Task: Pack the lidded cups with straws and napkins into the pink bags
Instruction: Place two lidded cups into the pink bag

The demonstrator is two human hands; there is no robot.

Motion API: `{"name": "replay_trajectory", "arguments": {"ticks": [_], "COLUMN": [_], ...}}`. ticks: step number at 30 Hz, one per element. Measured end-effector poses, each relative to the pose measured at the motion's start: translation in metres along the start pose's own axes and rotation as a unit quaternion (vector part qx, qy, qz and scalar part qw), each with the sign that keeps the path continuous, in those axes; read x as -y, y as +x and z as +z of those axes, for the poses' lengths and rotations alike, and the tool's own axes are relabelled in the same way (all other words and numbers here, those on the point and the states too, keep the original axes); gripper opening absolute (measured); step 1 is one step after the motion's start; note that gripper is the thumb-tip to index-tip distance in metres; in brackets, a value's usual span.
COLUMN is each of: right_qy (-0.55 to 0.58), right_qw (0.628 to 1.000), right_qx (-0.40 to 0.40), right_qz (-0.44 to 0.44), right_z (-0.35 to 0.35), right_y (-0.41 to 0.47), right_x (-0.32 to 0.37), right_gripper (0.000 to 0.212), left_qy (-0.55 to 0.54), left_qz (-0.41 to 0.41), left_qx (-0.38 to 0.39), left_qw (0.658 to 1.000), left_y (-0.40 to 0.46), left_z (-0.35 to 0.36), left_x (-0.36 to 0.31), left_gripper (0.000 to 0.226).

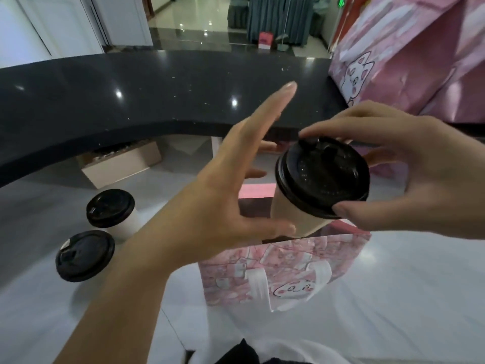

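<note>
Nearest, a pink bag with white handles and a cat print stands open on the white surface, right in front of the person. Above its mouth the right hand holds a cup by the rim of its black lid, fingertips and thumb clamped round the lid edge; cup is tilted, beige body pointing down toward the bag opening. Left hand beside the cup, fingers straight and spread, thumb reaching under the cup's lower end, looks to be touching it, can't tell for sure. Off to the left, two more lidded cups on the white surface: near cup and far cup, just beside each other. Beyond them a curved black counter; a cardboard box shows under its edge. At the counter's right end, a second, big pink bag with the same cat print.
</note>
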State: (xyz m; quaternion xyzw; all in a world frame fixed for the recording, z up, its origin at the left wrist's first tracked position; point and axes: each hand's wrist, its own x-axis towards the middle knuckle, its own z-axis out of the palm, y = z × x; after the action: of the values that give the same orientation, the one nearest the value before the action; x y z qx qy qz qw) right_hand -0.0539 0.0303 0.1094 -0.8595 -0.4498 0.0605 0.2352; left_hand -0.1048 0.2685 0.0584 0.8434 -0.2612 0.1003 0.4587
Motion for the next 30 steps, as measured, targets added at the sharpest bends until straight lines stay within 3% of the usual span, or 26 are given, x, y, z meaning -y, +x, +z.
{"name": "replay_trajectory", "arguments": {"ticks": [2, 4, 6, 10, 13, 20, 24, 30], "right_qy": [0.04, 0.098, 0.098, 0.095, 0.014, -0.141, -0.194, -0.308], "right_qw": [0.992, 0.989, 0.988, 0.991, 0.996, 0.978, 0.961, 0.915], "right_qx": [-0.093, -0.094, -0.076, -0.035, -0.007, 0.121, 0.146, 0.23], "right_qz": [0.07, 0.067, 0.088, 0.093, 0.086, 0.096, 0.129, 0.121], "right_z": [-0.009, -0.01, -0.005, 0.003, 0.015, 0.039, 0.045, 0.057], "right_y": [-0.002, -0.005, -0.003, 0.0, 0.007, 0.011, 0.019, 0.032], "right_x": [0.004, -0.005, -0.012, -0.012, -0.011, 0.0, -0.006, -0.014], "right_gripper": [0.068, 0.07, 0.07, 0.071, 0.075, 0.075, 0.075, 0.073], "left_qy": [0.089, 0.182, 0.235, 0.285, 0.269, 0.238, 0.229, 0.225], "left_qz": [0.001, -0.011, -0.056, -0.153, -0.176, -0.175, -0.164, -0.18], "left_qx": [-0.066, -0.111, -0.057, 0.132, 0.181, 0.16, 0.186, 0.199], "left_qw": [0.994, 0.977, 0.969, 0.937, 0.93, 0.942, 0.941, 0.937], "left_y": [-0.007, -0.017, -0.027, -0.036, -0.038, -0.031, -0.03, -0.027], "left_z": [-0.001, -0.001, 0.002, 0.008, 0.011, 0.016, 0.017, 0.021], "left_x": [0.017, 0.033, 0.043, 0.045, 0.042, 0.041, 0.038, 0.034], "left_gripper": [0.083, 0.044, 0.028, 0.082, 0.115, 0.135, 0.14, 0.141]}}
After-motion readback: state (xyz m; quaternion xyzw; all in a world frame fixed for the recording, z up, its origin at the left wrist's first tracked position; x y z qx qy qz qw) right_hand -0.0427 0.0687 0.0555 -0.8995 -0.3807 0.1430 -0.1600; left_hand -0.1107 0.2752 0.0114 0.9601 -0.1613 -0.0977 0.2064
